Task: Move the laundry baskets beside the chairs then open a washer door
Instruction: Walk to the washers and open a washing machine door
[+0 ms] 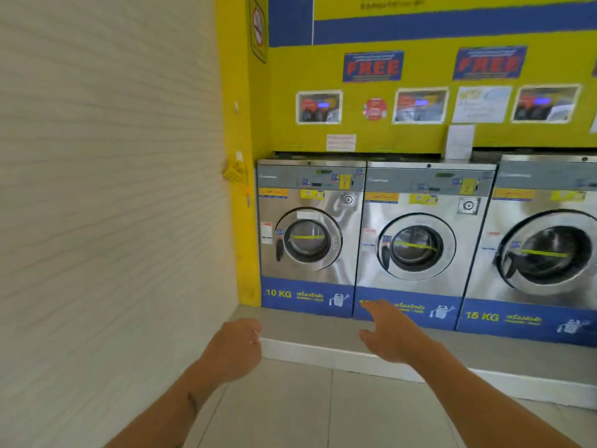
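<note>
Three steel front-loading washers stand in a row on a raised grey step: a left washer (310, 234) marked 10 KG, a middle washer (416, 244), and a right washer (549, 250) marked 15 KG. Their round doors, such as the left door (307, 242), are all closed, each with a dark handle on its left side. My right hand (392, 334) reaches forward with fingers spread, low before the middle washer, holding nothing. My left hand (235, 345) hangs loosely curled and empty, below the left washer. No laundry baskets or chairs are in view.
A white ribbed wall (113, 205) fills the left side. A yellow pillar (239, 156) stands at the corner beside the left washer. The yellow back wall carries posters. The step's white edge (323, 352) runs across the tiled floor (307, 409).
</note>
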